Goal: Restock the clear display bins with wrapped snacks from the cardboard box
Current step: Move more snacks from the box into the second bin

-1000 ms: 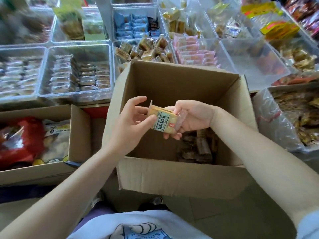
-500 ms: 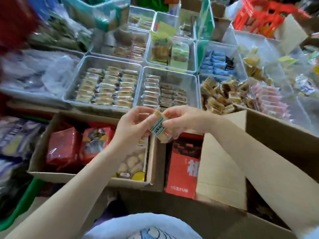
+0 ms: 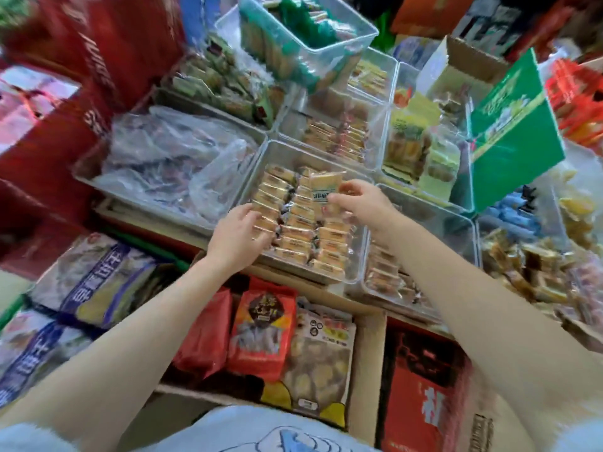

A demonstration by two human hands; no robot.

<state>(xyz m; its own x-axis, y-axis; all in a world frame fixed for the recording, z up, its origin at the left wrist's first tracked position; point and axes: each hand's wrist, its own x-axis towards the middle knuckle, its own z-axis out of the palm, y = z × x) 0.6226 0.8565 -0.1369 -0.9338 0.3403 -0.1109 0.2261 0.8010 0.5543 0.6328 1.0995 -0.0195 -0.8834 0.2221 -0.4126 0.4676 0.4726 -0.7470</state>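
Two hands over one clear display bin (image 3: 261, 158) holding three rows of wrapped snacks (image 3: 295, 233). The right hand (image 3: 362, 203) pinches one wrapped snack (image 3: 323, 190) between thumb and fingers (image 3: 350, 187), tilted above the middle and right rows. The left hand (image 3: 236, 236) rests on the left row, fingers loosely curved against the packets. Below the bin, two red bags (image 3: 261, 327) stand in one cardboard box (image 3: 367, 370).

My right hand (image 3: 360, 203) pinches a tan wrapped snack (image 3: 324, 190) over the clear plastic bin (image 3: 261, 158); my left hand (image 3: 239, 238) touches the rows of snacks inside.
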